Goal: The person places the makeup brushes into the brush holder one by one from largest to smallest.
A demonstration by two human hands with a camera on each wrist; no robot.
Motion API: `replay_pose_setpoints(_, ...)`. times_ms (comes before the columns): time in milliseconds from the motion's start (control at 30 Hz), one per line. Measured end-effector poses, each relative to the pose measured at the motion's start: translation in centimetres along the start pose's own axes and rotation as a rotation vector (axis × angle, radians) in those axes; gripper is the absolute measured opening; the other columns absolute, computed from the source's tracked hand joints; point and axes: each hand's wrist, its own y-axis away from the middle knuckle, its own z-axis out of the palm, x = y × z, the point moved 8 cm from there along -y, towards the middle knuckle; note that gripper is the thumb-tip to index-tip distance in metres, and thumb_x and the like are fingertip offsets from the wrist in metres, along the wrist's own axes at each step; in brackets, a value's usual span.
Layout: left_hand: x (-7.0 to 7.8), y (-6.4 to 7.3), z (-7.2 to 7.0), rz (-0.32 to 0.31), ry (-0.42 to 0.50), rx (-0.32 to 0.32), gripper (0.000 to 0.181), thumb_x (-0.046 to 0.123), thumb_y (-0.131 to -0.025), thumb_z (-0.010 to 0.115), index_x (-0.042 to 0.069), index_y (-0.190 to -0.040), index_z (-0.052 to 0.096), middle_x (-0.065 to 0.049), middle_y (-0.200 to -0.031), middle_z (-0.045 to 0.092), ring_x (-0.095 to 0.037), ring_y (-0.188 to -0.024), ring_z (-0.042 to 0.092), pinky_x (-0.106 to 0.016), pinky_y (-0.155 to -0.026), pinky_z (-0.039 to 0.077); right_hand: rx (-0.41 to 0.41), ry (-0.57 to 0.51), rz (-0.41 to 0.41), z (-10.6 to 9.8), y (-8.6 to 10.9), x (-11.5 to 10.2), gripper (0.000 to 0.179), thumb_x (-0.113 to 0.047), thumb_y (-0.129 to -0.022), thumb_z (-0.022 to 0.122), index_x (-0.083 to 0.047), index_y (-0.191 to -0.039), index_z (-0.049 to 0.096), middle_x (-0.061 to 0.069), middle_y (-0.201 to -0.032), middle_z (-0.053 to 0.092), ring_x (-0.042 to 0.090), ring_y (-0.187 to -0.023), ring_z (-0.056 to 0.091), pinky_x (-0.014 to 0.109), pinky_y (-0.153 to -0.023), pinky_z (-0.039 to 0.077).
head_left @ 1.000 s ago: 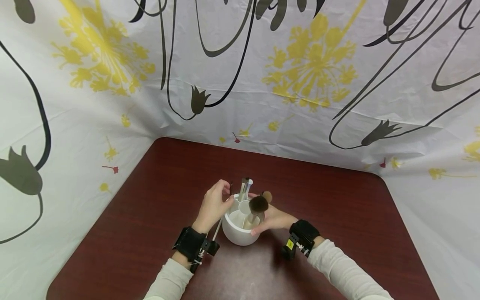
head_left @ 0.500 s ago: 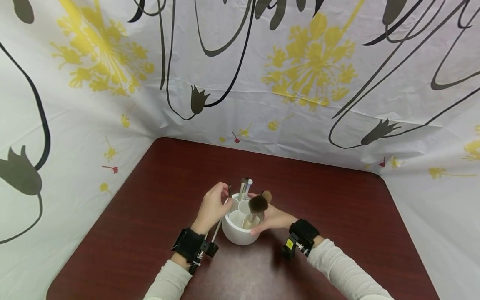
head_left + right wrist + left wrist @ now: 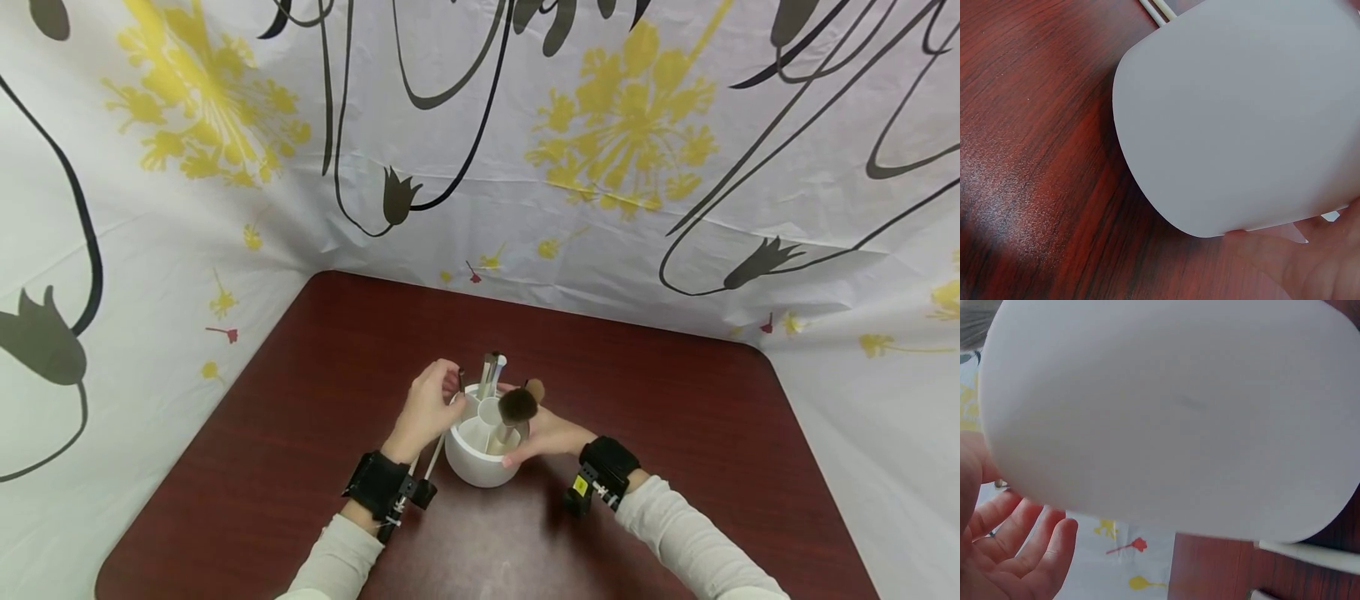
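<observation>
In the head view a rounded white makeup brush holder (image 3: 480, 468) with several compartments stands on the table. My right hand (image 3: 553, 435) grips its right side, thumb at the front near the rim. At the left rim, my left hand (image 3: 429, 410) pinches a thin makeup brush; its small dark tip (image 3: 461, 380) rises beside the fingers, and its lower part is hidden. A large dark fluffy brush (image 3: 517, 406) leans in the front right compartment, with a tan brush head (image 3: 535, 389) behind it. Several slim brushes (image 3: 491, 371) stand at the back. The holder's white wall (image 3: 1166, 425) fills much of the left wrist view.
Slim pale brush handles (image 3: 434, 457) lie on the dark red table (image 3: 645, 375), just left of the holder and partly under my left wrist. A white curtain (image 3: 465, 150) with flower prints hangs behind the table's far edge.
My left hand has dipped very slightly at the left rim with the thin brush in its fingers. My right hand and the holder have stayed in place.
</observation>
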Motion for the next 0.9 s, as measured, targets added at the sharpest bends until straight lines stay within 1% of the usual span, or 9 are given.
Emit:
replay_pose_setpoints(67,-0.3,-0.1,-0.3,-0.022,0.028,0.008,0.028,-0.005,-0.072,0.062,0.002,-0.097,0.054,-0.007,-0.087,0.057,-0.018,-0.078,0.060,-0.026,-0.069,0.052,0.002,-0.013,0.010,0.0,0.1,-0.4,0.109,-0.024,-0.065,0.081,-0.006,-0.144,0.008,0.014,-0.140,0.035,0.028,-0.128,0.032,0.054,-0.103,0.020)
replay_pose_setpoints(133,-0.7,-0.1,-0.7,-0.042,0.037,0.019,0.027,-0.006,-0.073,0.060,0.003,-0.097,0.055,-0.008,-0.088,0.058,-0.018,-0.078,0.060,-0.026,-0.068,0.052,-0.006,-0.030,0.017,0.1,0.2,-1.1,0.109,-0.022,-0.065,0.081,-0.005,-0.144,0.007,0.016,-0.141,0.032,0.030,-0.129,0.030,0.055,-0.103,0.019)
replay_pose_setpoints(233,-1.5,-0.1,-1.1,-0.073,0.006,0.015,0.026,-0.004,-0.075,0.059,0.003,-0.099,0.055,-0.008,-0.091,0.058,-0.020,-0.079,0.060,-0.029,-0.068,0.051,-0.017,-0.047,0.026,0.1,0.5,-2.1,0.109,-0.018,-0.065,0.080,-0.002,-0.143,0.006,0.019,-0.142,0.030,0.032,-0.130,0.028,0.055,-0.103,0.019)
replay_pose_setpoints(300,-2.2,0.1,-1.2,-0.100,-0.024,-0.011,0.025,-0.002,-0.076,0.059,0.003,-0.100,0.055,-0.009,-0.092,0.058,-0.022,-0.080,0.061,-0.032,-0.068,0.051,-0.026,-0.043,0.026,0.2,0.6,-2.5,0.109,-0.017,-0.066,0.080,0.000,-0.143,0.004,0.019,-0.141,0.031,0.032,-0.130,0.028,0.054,-0.103,0.021)
replay_pose_setpoints(400,-3.3,0.4,-0.9,-0.154,-0.053,-0.065,0.025,0.000,-0.078,0.060,0.001,-0.103,0.055,-0.011,-0.094,0.057,-0.024,-0.082,0.061,-0.034,-0.068,0.050,-0.029,-0.033,0.025,0.2,0.7,-2.8,0.108,-0.015,-0.067,0.079,0.001,-0.143,0.004,0.020,-0.141,0.031,0.032,-0.130,0.028,0.053,-0.103,0.021)
replay_pose_setpoints(533,-4.8,1.0,-0.4,-0.197,-0.092,-0.116,0.027,0.001,-0.078,0.061,-0.001,-0.104,0.054,-0.014,-0.095,0.056,-0.026,-0.081,0.062,-0.035,-0.068,0.051,-0.029,-0.036,0.024,0.2,0.8,-2.9,0.107,-0.016,-0.067,0.079,0.001,-0.143,0.005,0.021,-0.141,0.031,0.033,-0.130,0.028,0.054,-0.103,0.021)
replay_pose_setpoints(667,-6.1,1.6,0.0,-0.216,-0.130,-0.137,0.027,0.001,-0.077,0.061,-0.001,-0.103,0.054,-0.015,-0.093,0.055,-0.027,-0.079,0.062,-0.034,-0.066,0.051,-0.027,-0.048,0.023,0.3,0.8,-2.8,0.107,-0.016,-0.067,0.079,0.001,-0.143,0.005,0.021,-0.141,0.031,0.033,-0.130,0.028,0.054,-0.103,0.021)
replay_pose_setpoints(900,-7.4,2.6,0.5,-0.239,-0.215,-0.171,0.031,0.003,-0.074,0.066,-0.003,-0.102,0.055,-0.015,-0.088,0.056,-0.025,-0.076,0.058,-0.037,-0.064,0.048,-0.023,-0.060,0.000,0.3,0.8,-2.8,0.107,-0.013,-0.066,0.079,0.002,-0.142,0.005,0.021,-0.140,0.032,0.034,-0.130,0.028,0.054,-0.103,0.018)
